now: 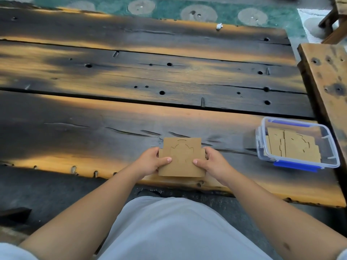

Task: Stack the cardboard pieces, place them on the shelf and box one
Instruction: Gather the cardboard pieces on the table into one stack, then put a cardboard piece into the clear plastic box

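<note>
A stack of flat brown cardboard pieces (181,158) with die-cut curves is held over the near edge of the dark wooden table (131,113). My left hand (150,162) grips its left side, thumb on top. My right hand (214,163) grips its right side the same way. To the right stands a clear plastic box (298,144) with blue clips, lid off, holding more cardboard pieces (294,145) lying flat inside.
A wooden bench or shelf (326,76) runs along the table's right side. A small white scrap (219,26) lies at the table's far edge. Green patterned carpet (169,8) lies beyond. My lap in light clothing (172,229) is below the table edge.
</note>
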